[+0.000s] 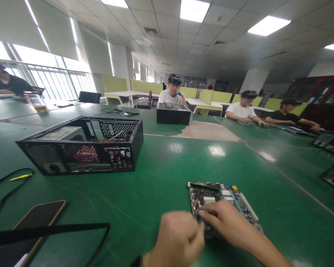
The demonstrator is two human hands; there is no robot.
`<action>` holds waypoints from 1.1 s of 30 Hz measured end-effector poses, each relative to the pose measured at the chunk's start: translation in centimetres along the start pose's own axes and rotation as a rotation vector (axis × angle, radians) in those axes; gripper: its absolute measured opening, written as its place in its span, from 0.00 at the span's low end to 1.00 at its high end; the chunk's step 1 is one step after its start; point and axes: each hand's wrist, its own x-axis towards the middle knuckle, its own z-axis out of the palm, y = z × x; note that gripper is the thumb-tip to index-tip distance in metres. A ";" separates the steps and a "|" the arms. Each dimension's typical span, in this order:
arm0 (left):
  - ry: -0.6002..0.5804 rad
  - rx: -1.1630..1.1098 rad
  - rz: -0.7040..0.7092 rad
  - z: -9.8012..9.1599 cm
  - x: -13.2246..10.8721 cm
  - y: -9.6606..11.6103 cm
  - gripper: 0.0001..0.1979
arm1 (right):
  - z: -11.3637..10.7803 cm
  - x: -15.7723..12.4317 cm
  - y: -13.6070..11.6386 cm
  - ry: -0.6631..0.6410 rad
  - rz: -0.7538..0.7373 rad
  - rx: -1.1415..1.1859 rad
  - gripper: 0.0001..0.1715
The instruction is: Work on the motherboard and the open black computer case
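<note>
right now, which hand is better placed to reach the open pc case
Probably the left. The left hand sits nearer the open pc case, which lies to the left; the right hand rests on the motherboard, farther away.

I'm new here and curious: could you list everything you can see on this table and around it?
circuit board: one, dark, front of table by the hands
computer case: one, black, open, left of centre
box: one, black, far side of table
phone: one, dark screen, near left
strap: one, black, across the phone
cable: one, black, far left
table: one, green, underneath everything
seated people: four, one far left, three opposite
left hand: one, curled, beside the circuit board
right hand: one, fingers on the circuit board
</note>
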 end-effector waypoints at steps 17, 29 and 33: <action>0.353 0.203 -0.290 -1.2 7.0 -7.6 0.10 | 0.3 4.5 6.7 0.136 -0.004 -0.190 0.15; 0.348 0.161 -0.304 -1.1 7.2 -7.9 0.06 | 1.0 4.9 7.6 0.175 0.002 -0.180 0.10; 0.331 0.145 -0.323 -1.2 7.2 -8.1 0.06 | 1.5 5.0 7.8 0.205 -0.006 -0.160 0.11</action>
